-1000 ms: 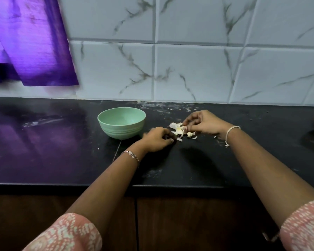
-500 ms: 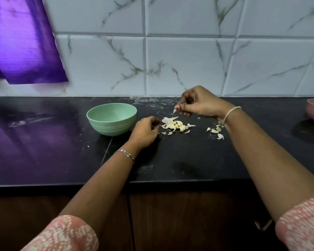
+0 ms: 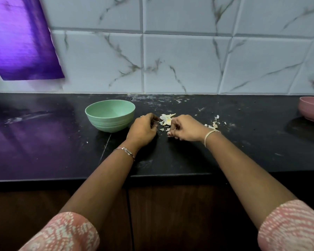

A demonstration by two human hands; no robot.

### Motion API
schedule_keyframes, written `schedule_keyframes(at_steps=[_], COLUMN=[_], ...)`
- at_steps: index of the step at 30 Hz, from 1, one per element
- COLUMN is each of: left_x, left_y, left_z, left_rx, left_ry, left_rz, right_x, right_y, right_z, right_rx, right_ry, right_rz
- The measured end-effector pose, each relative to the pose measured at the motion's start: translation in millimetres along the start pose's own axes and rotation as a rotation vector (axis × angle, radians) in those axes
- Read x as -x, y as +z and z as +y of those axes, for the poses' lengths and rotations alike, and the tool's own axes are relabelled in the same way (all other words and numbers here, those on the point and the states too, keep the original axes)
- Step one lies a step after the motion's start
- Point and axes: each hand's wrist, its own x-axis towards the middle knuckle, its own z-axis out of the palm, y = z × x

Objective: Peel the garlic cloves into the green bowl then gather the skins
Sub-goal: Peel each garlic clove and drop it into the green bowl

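The left hand [image 3: 143,130] and the right hand [image 3: 186,128] both have curled fingers. I cannot tell if they hold anything. The garlic skins [image 3: 166,119] lie between the fingertips. The green bowl [image 3: 110,115] sits just left of the left hand.

Upright green bowl [image 3: 110,115] on counter, pale garlic skins [image 3: 166,119] heaped just right

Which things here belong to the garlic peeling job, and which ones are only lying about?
In the job: green bowl; garlic pile between the left hand and the right hand; loose skins to the right of that pile.

Lying about: pink bowl, far right; purple cloth, upper left.
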Motion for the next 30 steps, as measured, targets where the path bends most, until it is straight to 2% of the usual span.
schedule_keyframes(at_steps=[2, 5, 9, 12, 15, 20, 23, 28, 30], left_x=[1, 1, 4, 4, 3, -2, -3, -5, -5], left_y=[-1, -2, -1, -2, -2, -2, -1, -1, -2], left_z=[1, 1, 5, 10, 12, 13, 14, 14, 14], left_rx=[-0.006, -0.005, 0.062, 0.137, 0.239, 0.309, 0.367, 0.543, 0.584], left_ry=[-0.004, 0.002, 0.067, 0.111, 0.094, 0.064, 0.037, -0.088, -0.118], left_rz=[-0.005, 0.004, 0.002, 0.051, 0.104, 0.133, 0.093, 0.047, 0.036], right_x=[-4, -10, -15, -17, -20, -21, -24, -29, -27], right_y=[-1, -23, -16, 6, 17, 26, 32, 32, 31], right_z=[3, -1, -1, 4, 6, 5, 8, 12, 11], right_rx=[-0.006, -0.035, -0.390, -0.648, -0.797, -0.882, -0.895, -0.841, -0.872], right_ry=[-0.003, -0.032, -0.039, 0.017, 0.085, 0.112, 0.139, 0.117, 0.080], right_rz=[-0.027, 0.101, 0.251, 0.285, 0.279, 0.262, 0.275, 0.533, 0.552])
